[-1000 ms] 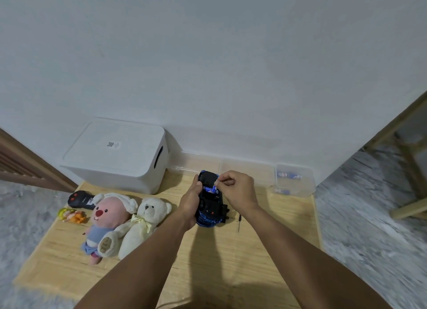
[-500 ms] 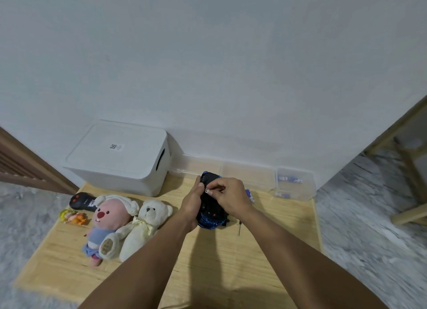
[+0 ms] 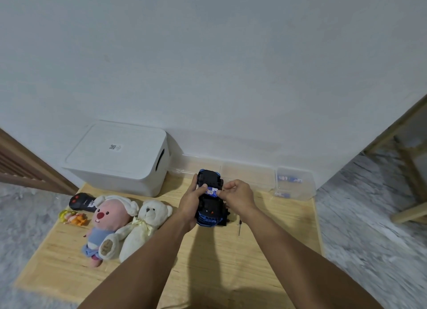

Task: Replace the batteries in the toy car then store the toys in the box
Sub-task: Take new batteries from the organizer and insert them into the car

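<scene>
Toy car point(image 3: 209, 202) upturned, battery point(image 3: 211, 191) in its bay.

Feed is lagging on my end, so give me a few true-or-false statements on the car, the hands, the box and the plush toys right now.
1. The toy car lies underside up between both hands. True.
2. The white storage box has its lid off. False: the lid is on.
3. The right hand pinches a battery at the car's underside. True.
4. The pink plush and the white teddy bear are inside the box. False: both lie on the wooden table.
5. The left hand rests flat on the table. False: it grips the car.
</scene>
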